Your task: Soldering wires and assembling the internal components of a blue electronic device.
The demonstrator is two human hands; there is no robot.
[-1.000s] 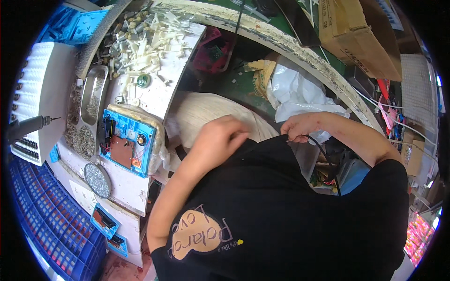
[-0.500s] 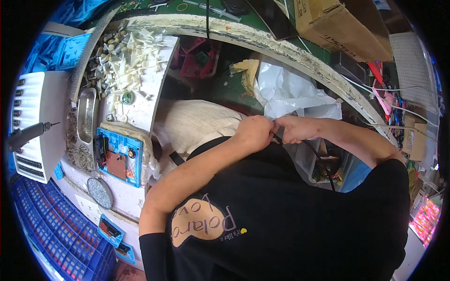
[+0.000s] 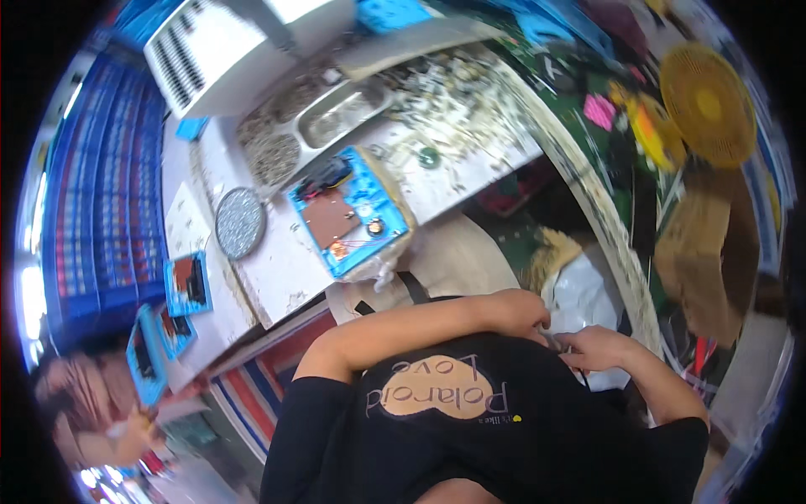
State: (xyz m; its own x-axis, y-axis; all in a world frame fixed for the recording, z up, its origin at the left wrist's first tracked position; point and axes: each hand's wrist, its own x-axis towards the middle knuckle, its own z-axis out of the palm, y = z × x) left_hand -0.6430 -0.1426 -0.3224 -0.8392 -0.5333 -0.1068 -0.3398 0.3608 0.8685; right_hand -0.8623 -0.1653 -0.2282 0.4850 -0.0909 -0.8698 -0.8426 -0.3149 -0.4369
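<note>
My left hand (image 3: 519, 312) is at my waist in front of the black shirt (image 3: 537, 403), its fingers curled in a pinch. My right hand (image 3: 594, 348) is close beside it, with thumb and fingers pressed together. Something small and pale shows between the two hands, too small and blurred to name. Beyond them a white plastic bag (image 3: 583, 290) hangs below the bench edge. A blue casing with a brown board and wires (image 3: 348, 214) rests on a cloth pad at the bench, apart from both hands.
A metal tray (image 3: 344, 113) and a heap of small pale parts (image 3: 462, 101) lie on the white bench. Near them are a round grey dish (image 3: 240, 223) and a blue casing (image 3: 188, 281). Blue crates (image 3: 109, 185) stand left; a co-worker's hand (image 3: 138, 437) holds another casing. A yellow fan (image 3: 708, 102) and carton (image 3: 705, 252) are right.
The view has swung left, bringing the co-worker and more of the bench into sight. Both my hands remain together at my waist; the dark cord beside them earlier is now mostly hidden.
</note>
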